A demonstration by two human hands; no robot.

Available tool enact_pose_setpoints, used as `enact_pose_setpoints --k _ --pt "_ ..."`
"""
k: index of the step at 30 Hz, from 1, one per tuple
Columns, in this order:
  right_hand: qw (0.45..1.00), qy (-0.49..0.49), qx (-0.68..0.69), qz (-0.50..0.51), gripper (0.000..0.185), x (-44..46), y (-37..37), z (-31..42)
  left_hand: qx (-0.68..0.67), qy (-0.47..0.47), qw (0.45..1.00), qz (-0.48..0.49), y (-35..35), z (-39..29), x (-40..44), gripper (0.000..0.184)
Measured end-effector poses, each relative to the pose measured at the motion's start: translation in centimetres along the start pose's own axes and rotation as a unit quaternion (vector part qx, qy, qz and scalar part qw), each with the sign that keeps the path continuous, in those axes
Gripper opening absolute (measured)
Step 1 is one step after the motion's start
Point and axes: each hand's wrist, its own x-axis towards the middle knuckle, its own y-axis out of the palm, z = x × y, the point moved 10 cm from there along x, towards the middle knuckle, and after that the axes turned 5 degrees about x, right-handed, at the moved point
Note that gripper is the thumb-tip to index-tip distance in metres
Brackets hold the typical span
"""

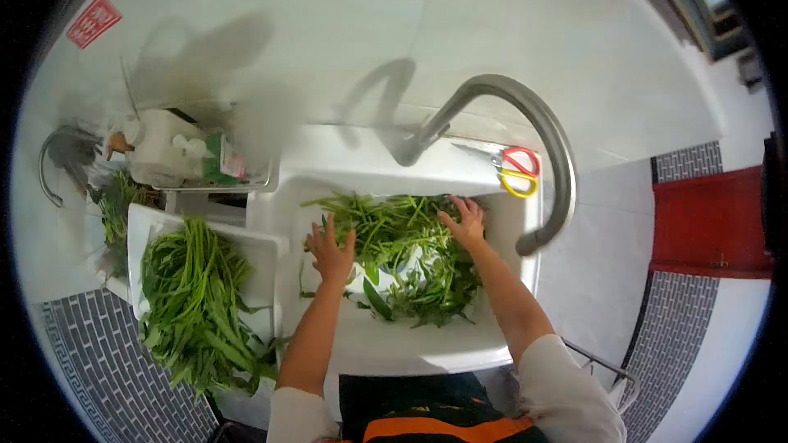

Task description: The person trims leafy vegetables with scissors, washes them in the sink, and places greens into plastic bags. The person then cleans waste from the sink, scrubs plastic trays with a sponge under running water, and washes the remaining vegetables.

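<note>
Leafy greens with long stems (386,230), which look like water spinach, lie loose in the white sink (328,344). My left hand (331,256) is over the left side of the greens, fingers spread, with nothing seen in it. At the upper right of the pile, my right hand (466,223) has its fingers apart against the stems; I see no grip on them. A white patch shows through a gap in the middle of the leaves. Some loose leaves lie near the left wrist.
Left of the sink, a big heap of the same greens (197,303) fills a white basin (139,230). Red-and-yellow-handled scissors (515,171) lie on the back ledge beside the curved metal faucet (525,98). A rack with a white container (164,148) stands at back left.
</note>
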Motion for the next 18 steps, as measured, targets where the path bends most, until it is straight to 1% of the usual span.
enact_pose_setpoints --k 1,2,3,4,5,6,8,10,11,12,13,14,15,16,17,18 --pt "0.998 0.049 0.025 0.03 0.061 0.9 1.8 -0.4 0.032 -0.039 0.999 -0.011 0.0 0.5 2.3 0.062" --pt "0.993 0.108 0.051 0.018 0.059 0.6 3.1 -0.8 0.063 -0.078 0.995 -0.021 0.0 1.0 4.0 0.062" --pt "0.994 0.103 -0.001 0.038 0.058 0.3 4.2 0.6 0.065 -0.082 0.994 -0.022 0.3 0.7 5.4 0.062" --pt "0.992 0.097 -0.055 0.057 0.056 -0.1 5.4 1.4 0.08 -0.082 0.993 0.01 1.2 0.4 6.5 0.06" --pt "0.992 0.039 -0.069 0.102 0.053 -0.3 7.3 2.9 0.094 -0.08 0.991 0.044 2.3 0.2 7.2 0.059" --pt "0.985 -0.018 -0.083 0.147 0.05 -1.1 9.2 4.0 0.095 -0.081 0.991 0.048 3.2 0.4 7.2 0.059" --pt "0.947 -0.163 -0.193 0.199 0.045 -6.9 13.4 5.4 0.178 -0.004 0.981 0.072 6.3 -0.5 5.1 0.055" --pt "0.923 -0.136 -0.175 0.314 0.045 -12.6 14.5 4.6 0.23 0.044 0.96 0.152 9.7 -0.4 0.4 0.048" --pt "0.905 -0.142 -0.18 0.358 0.045 -14.8 14.7 3.8 0.233 0.045 0.952 0.194 10.8 0.1 -2.4 0.044" --pt "0.884 -0.149 -0.186 0.402 0.046 -16.7 14.5 2.8 0.247 0.06 0.945 0.206 12.0 1.2 -5.0 0.041" --pt "0.883 -0.147 -0.185 0.405 0.046 -17.1 13.1 2.6 0.254 0.07 0.93 0.257 12.9 2.1 -7.3 0.044" --pt "0.856 -0.145 -0.216 0.447 0.042 -17.6 12.1 2.0 0.253 0.069 0.93 0.257 13.0 2.6 -8.0 0.044" --pt "0.825 -0.142 -0.246 0.488 0.039 -17.8 11.2 1.9 0.275 0.076 0.902 0.325 13.5 2.7 -9.7 0.046" --pt "0.823 -0.124 -0.25 0.495 0.034 -15.9 10.2 3.0 0.297 0.082 0.867 0.393 13.7 3.1 -11.5 0.047" --pt "0.821 -0.107 -0.254 0.501 0.03 -13.2 9.5 4.0 0.311 0.076 0.849 0.42 13.3 3.3 -12.0 0.056" --pt "0.858 -0.167 -0.268 0.405 0.024 -9.8 10.1 5.0 0.311 0.074 0.849 0.421 12.0 2.6 -11.7 0.056"
